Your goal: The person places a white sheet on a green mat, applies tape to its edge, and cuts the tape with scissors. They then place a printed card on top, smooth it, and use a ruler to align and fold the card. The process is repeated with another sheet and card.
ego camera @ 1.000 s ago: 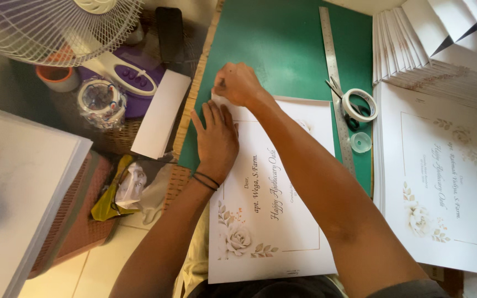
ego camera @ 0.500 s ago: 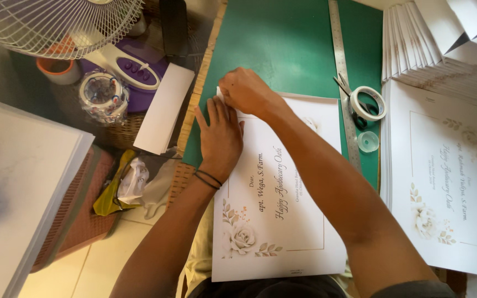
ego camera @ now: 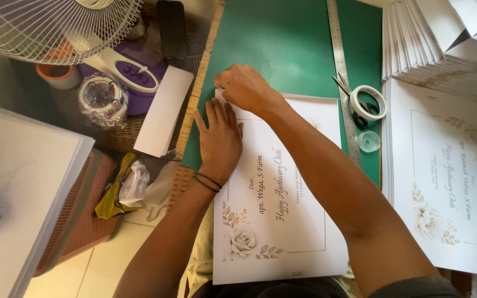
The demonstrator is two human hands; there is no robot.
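A: Position of the white printed card sheet with rose motif and thin gold border [ego camera: 282, 209]?

B: Lies flat on the dark green cutting mat [ego camera: 282, 49], near edge overhanging toward the person. Far left corner sits under the hands.

A: Left hand [ego camera: 219, 140]?

B: Palm down, fingers spread, pressing the sheet's upper left area. Grip released, nothing grasped. Dark bands at the wrist.

A: Right hand [ego camera: 244, 88]?

B: Fingers curled at the sheet's far left corner, pinching the corner edge. Whether anything else is between the fingertips, cannot tell.

A: Surroundings?

B: Long steel ruler [ego camera: 342, 83] runs along the mat, right of the sheet. Just beyond it: scissors [ego camera: 344, 88], touching a white tape roll [ego camera: 368, 102]. Further right, a stack of matching printed sheets [ego camera: 448, 182]; above it, stacked white folded cards [ego camera: 437, 44]. Left of the mat: white fan guard [ego camera: 51, 25], purple appliance [ego camera: 133, 77].
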